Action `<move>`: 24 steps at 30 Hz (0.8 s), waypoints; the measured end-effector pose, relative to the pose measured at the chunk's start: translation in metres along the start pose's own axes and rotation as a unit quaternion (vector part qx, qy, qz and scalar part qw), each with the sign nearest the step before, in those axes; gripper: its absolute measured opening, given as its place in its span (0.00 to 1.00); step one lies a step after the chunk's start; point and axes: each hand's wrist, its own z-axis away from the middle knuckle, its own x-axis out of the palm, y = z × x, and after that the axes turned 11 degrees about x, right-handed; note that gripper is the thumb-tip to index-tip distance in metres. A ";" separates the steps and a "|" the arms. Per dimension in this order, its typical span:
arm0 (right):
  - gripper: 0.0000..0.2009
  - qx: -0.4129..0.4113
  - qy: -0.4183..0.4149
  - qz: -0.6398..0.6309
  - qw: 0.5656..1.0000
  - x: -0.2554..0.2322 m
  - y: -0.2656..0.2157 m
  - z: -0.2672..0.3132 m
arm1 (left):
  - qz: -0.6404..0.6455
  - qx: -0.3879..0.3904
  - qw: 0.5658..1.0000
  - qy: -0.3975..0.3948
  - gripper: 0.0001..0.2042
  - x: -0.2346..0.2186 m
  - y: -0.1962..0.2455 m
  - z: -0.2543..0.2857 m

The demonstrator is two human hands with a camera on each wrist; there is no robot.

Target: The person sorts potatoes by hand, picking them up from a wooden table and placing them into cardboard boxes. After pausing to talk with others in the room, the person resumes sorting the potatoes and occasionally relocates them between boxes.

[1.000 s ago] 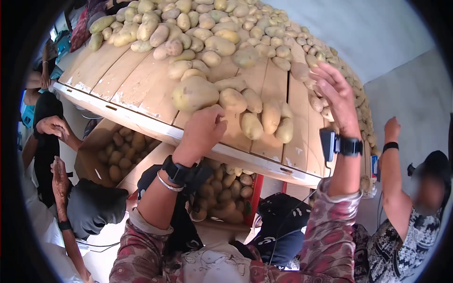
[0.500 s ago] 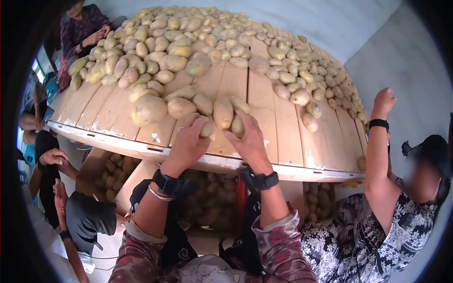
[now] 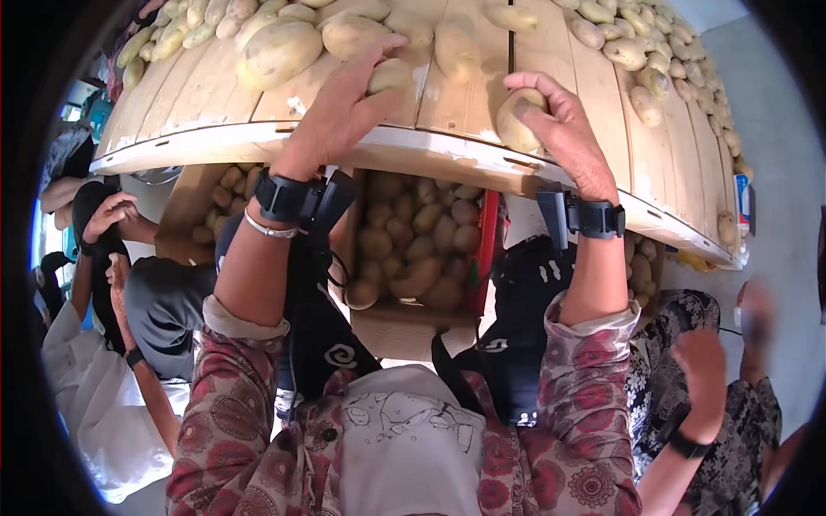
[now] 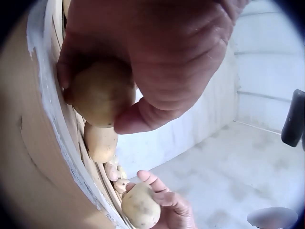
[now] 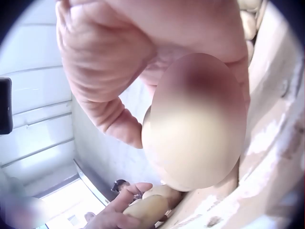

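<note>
At the near edge of the plank table (image 3: pixel 219 99), my left hand (image 3: pixel 340 120) grips a small potato (image 3: pixel 391 77) between thumb and fingers. The left wrist view shows the held potato (image 4: pixel 102 95) in the curl of that hand. Farther right, my right hand (image 3: pixel 568 133) holds a larger oval potato (image 3: pixel 519 120) near the white edge, with the thumb across it. Its pale, smooth side (image 5: pixel 195 143) fills the right wrist view. A very large potato (image 3: pixel 280 56) lies left of my left hand, and another potato (image 3: pixel 456 47) lies between the two hands.
Potatoes (image 3: pixel 637 52) are heaped toward the back and right. Below the table edge, a red-sided box (image 3: pixel 488 241) holds many potatoes, and a cardboard box (image 3: pixel 176 206) with more stands to its left. People sit on both sides, one person's arm (image 3: pixel 705 387) close at right.
My right hand came down from the air to the potatoes beside my left hand, then moved right with one potato. My left hand has taken hold of a small potato. The head view tipped downward.
</note>
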 end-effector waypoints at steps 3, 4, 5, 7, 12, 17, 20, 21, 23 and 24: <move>0.12 -0.013 0.081 0.082 0.993 -0.001 0.006 -0.004 | 0.188 -0.098 0.974 0.082 0.15 -0.001 0.008 -0.001; 0.12 -0.065 0.127 0.105 0.984 -0.001 0.011 -0.006 | 0.191 -0.102 0.973 0.080 0.15 -0.004 0.011 -0.001; 0.12 -0.108 0.167 0.154 0.968 -0.002 0.017 -0.010 | 0.179 -0.109 0.974 0.086 0.15 -0.008 0.016 -0.001; 0.13 -0.195 0.144 0.162 0.957 0.000 0.025 -0.012 | 0.205 -0.147 0.963 0.099 0.16 -0.010 0.015 0.005; 0.20 -0.245 0.137 0.260 0.924 0.008 0.025 0.002 | 0.204 -0.098 0.971 0.077 0.20 -0.005 0.024 0.011; 0.23 -0.058 0.165 0.297 0.939 -0.002 0.009 0.013 | 0.216 -0.005 0.975 -0.043 0.17 0.019 0.031 0.034; 0.23 0.013 0.177 0.227 0.958 -0.020 0.021 0.005 | 0.229 0.060 0.944 -0.231 0.21 0.033 0.049 0.039; 0.21 -0.016 0.126 0.034 0.991 -0.025 0.028 0.000 | 0.231 0.035 0.927 -0.293 0.21 0.040 0.049 0.041; 0.14 -0.013 0.062 -0.221 0.973 -0.023 0.018 0.007 | 0.240 0.038 0.905 -0.349 0.21 0.054 0.050 0.052; 0.14 -0.012 0.062 -0.222 0.973 -0.023 0.014 0.007 | 0.227 0.067 0.895 -0.379 0.23 0.058 0.048 0.058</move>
